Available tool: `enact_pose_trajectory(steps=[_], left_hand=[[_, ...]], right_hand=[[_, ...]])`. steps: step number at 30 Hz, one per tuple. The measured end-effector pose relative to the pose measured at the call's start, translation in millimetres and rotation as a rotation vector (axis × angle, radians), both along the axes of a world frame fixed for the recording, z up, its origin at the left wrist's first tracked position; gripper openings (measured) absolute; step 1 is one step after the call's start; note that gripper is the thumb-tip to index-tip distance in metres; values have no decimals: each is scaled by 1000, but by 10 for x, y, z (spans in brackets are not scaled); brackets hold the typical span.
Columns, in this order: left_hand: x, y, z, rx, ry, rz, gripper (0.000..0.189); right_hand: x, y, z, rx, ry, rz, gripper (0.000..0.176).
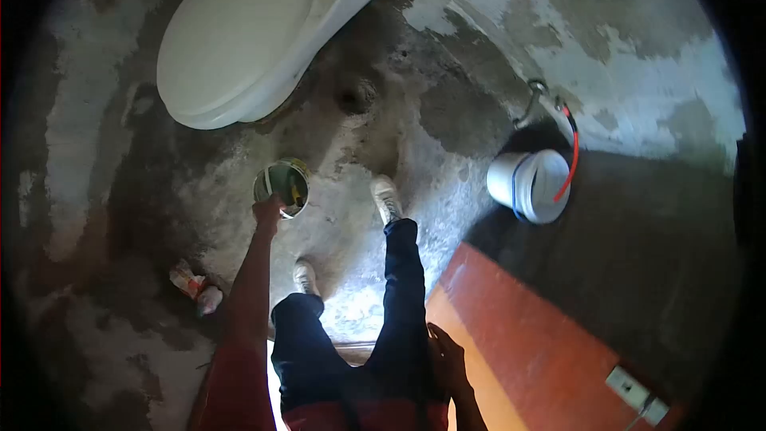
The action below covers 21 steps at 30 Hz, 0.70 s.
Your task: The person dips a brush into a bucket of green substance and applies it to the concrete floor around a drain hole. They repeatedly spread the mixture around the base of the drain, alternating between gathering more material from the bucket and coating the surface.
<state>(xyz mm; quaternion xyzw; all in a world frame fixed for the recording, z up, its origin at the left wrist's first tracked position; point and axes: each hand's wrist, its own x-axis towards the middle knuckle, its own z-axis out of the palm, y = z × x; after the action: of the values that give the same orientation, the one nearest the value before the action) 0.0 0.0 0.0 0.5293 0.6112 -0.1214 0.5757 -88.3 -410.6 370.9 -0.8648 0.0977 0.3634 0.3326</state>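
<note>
My left hand [269, 209] is closed at the near rim of a small bucket [305, 177], apparently on its pale handle. Inside the bucket is something dark with a yellow part, which I cannot make out. My right hand [448, 357] hangs in shadow beside my right thigh, close to the orange wall edge. Its fingers are too dark to read, and no object shows in it.
A white toilet [239, 40] stands ahead on the left, with a drain hole [356, 97] in the rough floor beside it. To the right are a white bucket [549, 185], a tap [533, 100] and a red hose [573, 156]. Crumpled wrappers [191, 283] lie left.
</note>
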Motion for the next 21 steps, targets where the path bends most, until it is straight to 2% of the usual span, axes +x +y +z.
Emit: enact_pose_trajectory(steps=[2, 3, 4, 5, 6, 7, 8, 10, 11, 14, 17, 18, 20, 21], left_hand=[[-161, 39, 8, 1, -41, 119, 22], [949, -25, -377, 60, -82, 90, 22], [456, -201, -248, -3, -6, 138, 22], [320, -209, -207, -35, 6, 203, 22], [377, -87, -376, -65, -24, 227, 21], [392, -70, -380, -28, -41, 82, 20], [357, -87, -397, 40, -58, 42, 20], [292, -120, -412, 180, -83, -37, 22], [379, -69, -250, 106, -67, 225, 24], [23, 228, -366, 181, -7, 230, 30], [-74, 250, -441, 333, 112, 355, 30], [-14, 179, -282, 413, 54, 409, 28], [-75, -37, -66, 398, -104, 377, 22], [-96, -206, 97, 202, -198, 397, 17]], right_hand=[[271, -109, -243, 7, -276, 333, 44], [1375, -125, -670, 19, -261, 286, 39], [1495, -136, -486, 34, -81, 202, 34], [1778, -85, -534, 65, 34, 127, 29], [2102, -17, -676, 115, -6, 120, 27], [2328, -13, -752, 151, -24, 120, 25], [2518, -7, -811, 190, -27, 124, 23], [2889, 127, -915, 161, 35, 357, 23], [3044, 292, -1043, 174, 48, 468, 23], [3258, 829, -1460, 277, -58, 729, 13], [3304, 1343, -2037, 385, -128, 995, 12], [3274, 1498, -2280, 433, -149, 1087, 13], [3135, 1879, -2702, 487, -131, 1229, 13], [3032, 2078, -2879, 481, -97, 1271, 12]])
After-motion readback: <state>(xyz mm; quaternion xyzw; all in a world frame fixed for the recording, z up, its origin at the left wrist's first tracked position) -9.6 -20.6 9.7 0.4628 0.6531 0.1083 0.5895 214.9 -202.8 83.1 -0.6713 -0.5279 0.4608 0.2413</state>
